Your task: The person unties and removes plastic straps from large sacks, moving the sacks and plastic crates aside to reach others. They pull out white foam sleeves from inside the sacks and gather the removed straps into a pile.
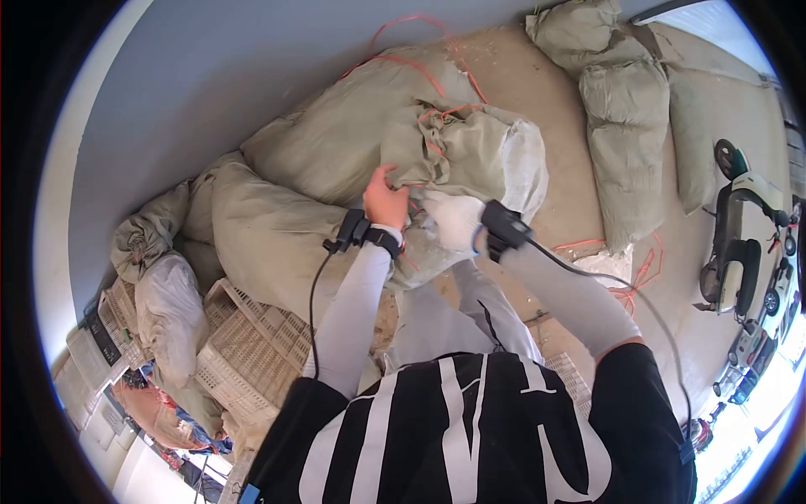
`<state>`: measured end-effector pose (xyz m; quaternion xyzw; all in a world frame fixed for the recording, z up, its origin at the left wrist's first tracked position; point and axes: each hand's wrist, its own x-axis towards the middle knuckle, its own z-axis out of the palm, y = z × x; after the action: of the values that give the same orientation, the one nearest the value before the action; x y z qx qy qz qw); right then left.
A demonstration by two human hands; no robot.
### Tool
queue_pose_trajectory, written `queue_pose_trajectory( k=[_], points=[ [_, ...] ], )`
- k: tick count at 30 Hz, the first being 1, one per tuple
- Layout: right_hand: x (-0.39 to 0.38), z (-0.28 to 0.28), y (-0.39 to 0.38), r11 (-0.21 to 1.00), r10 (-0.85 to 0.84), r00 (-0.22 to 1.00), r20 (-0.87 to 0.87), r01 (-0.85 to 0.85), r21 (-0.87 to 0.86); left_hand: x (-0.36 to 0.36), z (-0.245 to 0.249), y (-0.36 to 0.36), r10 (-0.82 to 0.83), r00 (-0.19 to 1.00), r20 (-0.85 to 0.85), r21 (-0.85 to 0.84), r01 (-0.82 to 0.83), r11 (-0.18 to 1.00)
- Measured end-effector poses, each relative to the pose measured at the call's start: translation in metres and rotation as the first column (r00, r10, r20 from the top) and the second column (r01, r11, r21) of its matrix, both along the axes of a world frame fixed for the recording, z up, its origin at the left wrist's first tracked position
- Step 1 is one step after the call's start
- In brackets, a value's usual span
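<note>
My left hand (386, 202) is closed, its fingers curled at the edge of a bulky greenish woven sack (478, 155). Short lengths of red twine (412, 203) show right at its fingers. Close beside it on the right is my right hand (453, 222), in a white glove and smeared by motion. Its fingers look drawn together, and what they grip is hidden. More red twine is wound round a gathered, bunched part of the sack above my hands. A second full sack (269, 227) lies against it at the left, just below my left hand.
Plastic crates (243, 353) and a whitish sack (172, 311) stand at the left. More filled sacks (623, 126) lie at the upper right. Loose red twine (645, 273) trails on the floor near a parked scooter (739, 244). A grey wall (210, 76) runs behind.
</note>
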<state>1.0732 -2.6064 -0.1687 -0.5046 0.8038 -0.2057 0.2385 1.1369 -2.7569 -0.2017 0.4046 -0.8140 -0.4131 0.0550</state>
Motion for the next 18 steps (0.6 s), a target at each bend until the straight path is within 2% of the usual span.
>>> queue_pose_trajectory(
  k=[2, 4, 5, 6, 8, 9, 10, 12, 14, 17, 18],
  points=[
    [-0.01, 0.068, 0.012, 0.993, -0.088, 0.978, 0.191, 0.071, 0.097, -0.004, 0.024, -0.01, 0.003, 1.0, -0.021, 0.042, -0.002, 0.999],
    [-0.018, 0.096, 0.025, 0.994, -0.079, 0.976, 0.202, 0.061, 0.092, -0.003, 0.034, -0.01, -0.026, 0.995, -0.101, 0.088, 0.035, 0.996],
    [-0.021, 0.1, 0.033, 0.996, -0.063, 0.974, 0.219, 0.049, 0.071, -0.007, 0.046, -0.006, -0.047, 0.99, -0.136, 0.108, 0.062, 0.992],
    [-0.023, 0.097, 0.039, 0.999, -0.028, 0.976, 0.217, 0.034, -0.025, -0.012, 0.058, -0.004, -0.072, 0.982, -0.174, 0.128, 0.095, 0.987],
    [-0.024, 0.099, 0.052, 0.979, 0.036, 0.978, 0.205, 0.006, -0.204, -0.015, 0.067, 0.001, -0.043, 0.975, -0.216, 0.27, 0.102, 0.957],
    [-0.023, 0.106, 0.056, 0.978, -0.055, 0.934, 0.352, 0.122, -0.172, -0.016, 0.064, 0.001, -0.013, 0.969, -0.247, 0.341, 0.1, 0.935],
    [-0.021, 0.116, 0.059, 0.965, -0.141, 0.86, 0.49, 0.231, -0.127, -0.016, 0.062, 0.001, 0.02, 0.961, -0.275, 0.407, 0.098, 0.908],
    [-0.014, 0.122, 0.062, 0.881, -0.277, 0.642, 0.715, 0.467, -0.079, -0.017, 0.071, 0.007, -0.02, 0.958, -0.285, 0.441, 0.149, 0.885],
    [-0.007, 0.109, 0.065, 0.702, -0.32, 0.362, 0.876, 0.711, -0.037, -0.017, 0.082, 0.011, -0.056, 0.958, -0.281, 0.485, 0.192, 0.853],
    [-0.005, 0.098, 0.069, 0.412, -0.446, 0.0, 0.895, 0.888, 0.205, -0.019, 0.095, 0.025, -0.125, 0.946, -0.3, 0.558, 0.281, 0.781],
    [-0.002, 0.099, 0.069, 0.365, -0.467, 0.033, 0.884, 0.918, 0.158, -0.019, 0.092, 0.029, -0.172, 0.939, -0.297, 0.505, 0.308, 0.806]
  ],
)
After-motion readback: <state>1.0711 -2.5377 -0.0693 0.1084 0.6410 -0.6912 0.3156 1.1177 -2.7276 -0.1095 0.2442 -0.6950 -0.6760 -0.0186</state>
